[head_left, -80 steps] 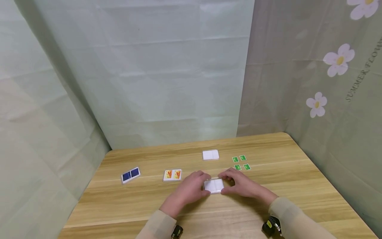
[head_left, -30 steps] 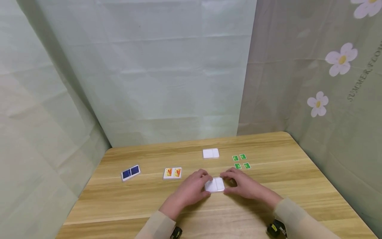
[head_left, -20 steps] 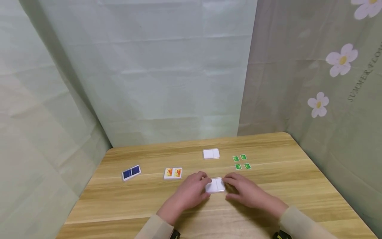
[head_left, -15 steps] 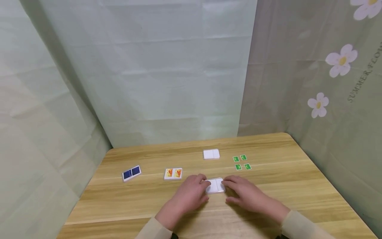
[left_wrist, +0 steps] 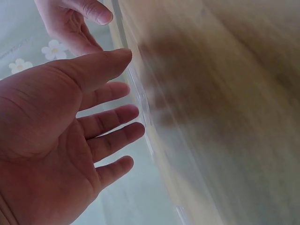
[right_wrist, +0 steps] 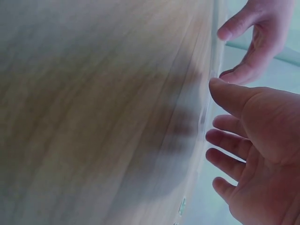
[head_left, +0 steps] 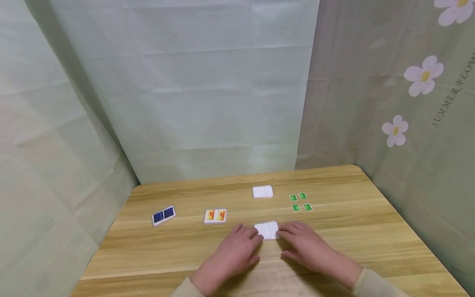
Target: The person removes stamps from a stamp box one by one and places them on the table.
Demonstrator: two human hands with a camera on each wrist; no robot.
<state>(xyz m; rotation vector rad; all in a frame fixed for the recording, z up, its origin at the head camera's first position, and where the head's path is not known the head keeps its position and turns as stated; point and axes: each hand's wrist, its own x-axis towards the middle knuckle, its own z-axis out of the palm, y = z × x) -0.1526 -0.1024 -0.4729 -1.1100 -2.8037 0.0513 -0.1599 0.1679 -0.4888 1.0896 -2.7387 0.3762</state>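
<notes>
- Since the earlier frames both hands have drawn back toward the near side, the left hand point(head_left: 235, 252) more than the right hand point(head_left: 305, 246), and both thumbs have come away from the near edge of the white case point(head_left: 266, 228).
- The case lies flat on the wooden table point(head_left: 178, 255), just beyond the hands and between them.
- Neither hand grips anything: the fingers are loose, slightly bent, and the thumbs stand apart from them.
- The case's long axis runs left to right, so a short end faces each hand; I wouldn't call either hand nearer.
- On its far side is a second white case point(head_left: 262, 192), and to the far right are four green squares point(head_left: 307, 207).
- Fingertips cover its near left corner and part of its right end. Whether they press or merely hover, I can't tell; both wrist views show only a thin, clear edge.
</notes>
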